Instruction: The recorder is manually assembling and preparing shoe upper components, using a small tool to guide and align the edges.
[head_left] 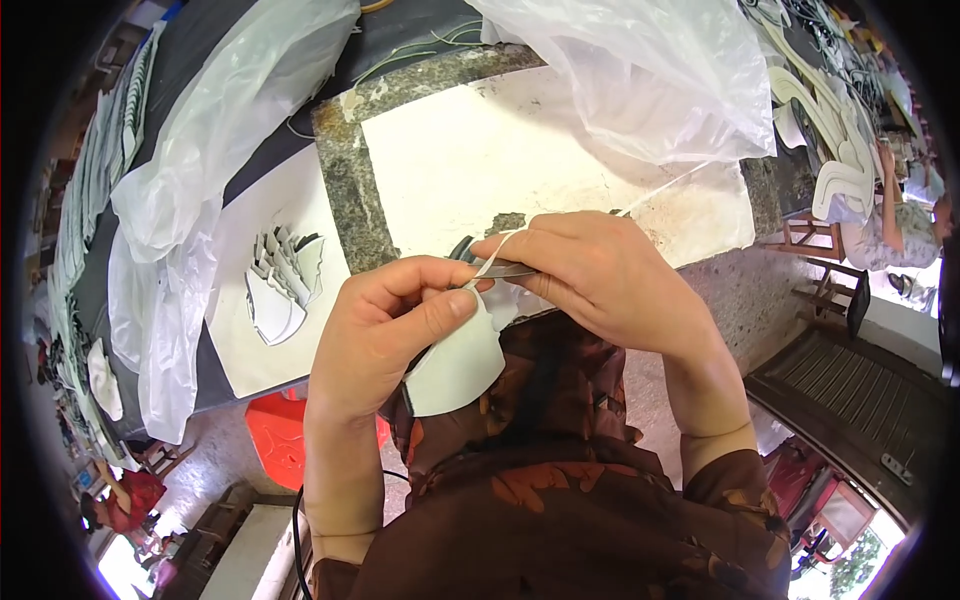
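My left hand pinches a white, flat cut piece with a wavy edge between thumb and forefinger; the piece hangs down over my lap. Close against it, my right hand is closed on a thin metal tool, whose kind the fingers hide. Beyond my left fingertips a dark, curved part sticks up; whether it belongs to the tool is unclear. A narrow white strip runs from the piece past my right fingers toward the plastic at upper right.
Several more white cut pieces stand clustered on a pale board at left. Clear plastic sheets lie on both sides of the worktable. A red stool stands below its edge. People sit at far right and lower left.
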